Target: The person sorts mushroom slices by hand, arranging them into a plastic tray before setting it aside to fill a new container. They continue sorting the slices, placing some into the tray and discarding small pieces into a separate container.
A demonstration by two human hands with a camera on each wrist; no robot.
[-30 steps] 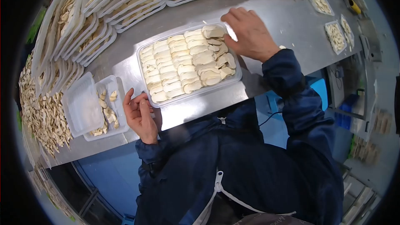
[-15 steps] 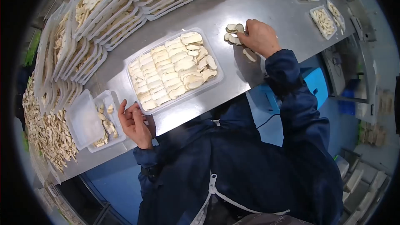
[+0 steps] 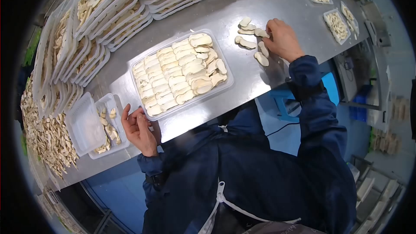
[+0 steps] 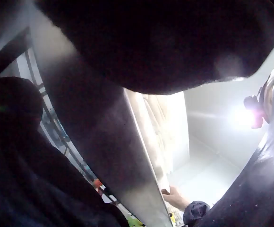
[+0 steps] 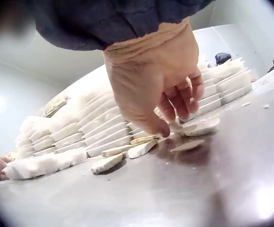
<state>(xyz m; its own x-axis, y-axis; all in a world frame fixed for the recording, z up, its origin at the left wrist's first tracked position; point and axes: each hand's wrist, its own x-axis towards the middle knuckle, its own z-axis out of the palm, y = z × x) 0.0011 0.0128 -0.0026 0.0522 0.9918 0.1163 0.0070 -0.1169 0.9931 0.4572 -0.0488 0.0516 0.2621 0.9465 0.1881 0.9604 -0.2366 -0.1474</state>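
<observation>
Head view: the right hand [image 3: 282,39] rests on the steel table [image 3: 225,13], fingers curled down among loose mushroom slices [image 3: 248,42] lying right of the filled tray [image 3: 181,73]. Right wrist view: the fingertips [image 5: 164,128] touch the table beside a slice [image 5: 201,126]; whether they pinch it cannot be told. The left hand [image 3: 138,129] lies relaxed, fingers loosely bent, at the tray's near left corner, holding nothing, just beside a small tray [image 3: 108,123].

Head view is looking steeply down from above onto the steel table [image 3: 216,17] and its near edge. Right wrist view is sitting low, just above the table [image 5: 198,189], facing the far-edge stacks. Left wrist view is peering close along the table's near edge [image 4: 141,179]. All are sharing the table.
</observation>
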